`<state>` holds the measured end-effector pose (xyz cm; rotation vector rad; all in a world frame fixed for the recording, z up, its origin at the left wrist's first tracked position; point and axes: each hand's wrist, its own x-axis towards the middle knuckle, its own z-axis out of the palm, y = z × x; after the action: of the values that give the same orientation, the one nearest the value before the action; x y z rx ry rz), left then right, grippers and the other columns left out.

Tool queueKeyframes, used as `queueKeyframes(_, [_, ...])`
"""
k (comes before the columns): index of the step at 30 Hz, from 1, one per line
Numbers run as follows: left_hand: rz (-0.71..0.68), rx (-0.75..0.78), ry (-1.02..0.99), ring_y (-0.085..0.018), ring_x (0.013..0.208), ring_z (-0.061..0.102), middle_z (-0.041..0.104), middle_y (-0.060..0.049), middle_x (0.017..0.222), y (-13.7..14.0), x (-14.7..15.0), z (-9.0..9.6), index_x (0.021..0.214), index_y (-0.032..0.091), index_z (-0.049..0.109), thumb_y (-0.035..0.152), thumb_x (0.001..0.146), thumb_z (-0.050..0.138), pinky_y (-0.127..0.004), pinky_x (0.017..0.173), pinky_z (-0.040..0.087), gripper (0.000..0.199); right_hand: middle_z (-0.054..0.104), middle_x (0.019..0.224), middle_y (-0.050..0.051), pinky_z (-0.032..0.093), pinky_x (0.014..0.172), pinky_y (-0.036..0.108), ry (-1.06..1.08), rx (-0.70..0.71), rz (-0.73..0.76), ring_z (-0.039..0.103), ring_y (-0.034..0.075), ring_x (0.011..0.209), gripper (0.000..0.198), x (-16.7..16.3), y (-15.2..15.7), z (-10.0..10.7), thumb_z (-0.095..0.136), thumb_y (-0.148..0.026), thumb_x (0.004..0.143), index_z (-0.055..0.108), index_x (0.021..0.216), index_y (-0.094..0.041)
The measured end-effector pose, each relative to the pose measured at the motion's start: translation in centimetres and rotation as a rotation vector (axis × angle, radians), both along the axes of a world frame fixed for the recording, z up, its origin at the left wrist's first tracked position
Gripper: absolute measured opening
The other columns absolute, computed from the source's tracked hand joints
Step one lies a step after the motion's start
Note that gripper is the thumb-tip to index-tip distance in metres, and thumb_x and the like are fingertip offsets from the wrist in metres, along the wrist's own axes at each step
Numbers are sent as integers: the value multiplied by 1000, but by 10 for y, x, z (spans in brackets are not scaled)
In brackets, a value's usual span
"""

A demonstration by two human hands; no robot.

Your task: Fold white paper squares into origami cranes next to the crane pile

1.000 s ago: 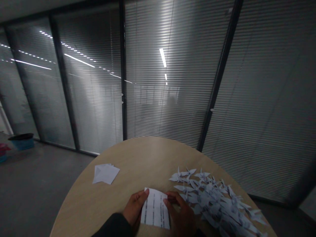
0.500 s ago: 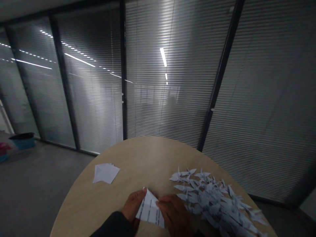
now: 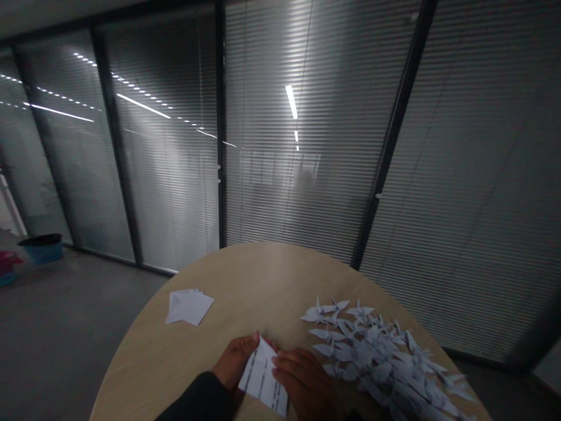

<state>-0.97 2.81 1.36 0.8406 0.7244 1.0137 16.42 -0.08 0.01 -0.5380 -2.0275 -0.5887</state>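
A folded sheet of white paper [image 3: 262,379] with dark printed lines lies between my hands, low over the near part of the table. My left hand [image 3: 236,359] grips its left edge, thumb near the top corner. From the other side my right hand [image 3: 302,380] is closed on the right edge, fingers bent over the paper. Just right of that hand spreads a heap of folded paper cranes [image 3: 381,356]. Farther left lies a small stack of white paper sheets [image 3: 190,306].
The round wooden table [image 3: 272,269] has its far edge close to a glass partition [image 3: 298,193] with blinds. On the floor at far left stand a blue bucket [image 3: 44,250] and a pink and blue item [image 3: 6,269].
My right hand has slid slightly down and left along the paper's right edge. The paper has tilted and shifted a little toward me. The left hand has barely moved.
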Motion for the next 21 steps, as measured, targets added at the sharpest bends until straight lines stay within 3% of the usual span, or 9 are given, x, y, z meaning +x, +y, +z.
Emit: queueKeyframes(21, [37, -29, 97, -16, 49, 58, 67, -7, 53, 2, 0, 1, 63, 8, 71, 59, 50, 75, -28, 56, 43, 54, 75, 87, 3, 52, 86, 24, -75, 7, -40, 68, 12, 90, 20, 0, 1, 1, 42, -14, 91, 62, 95, -17])
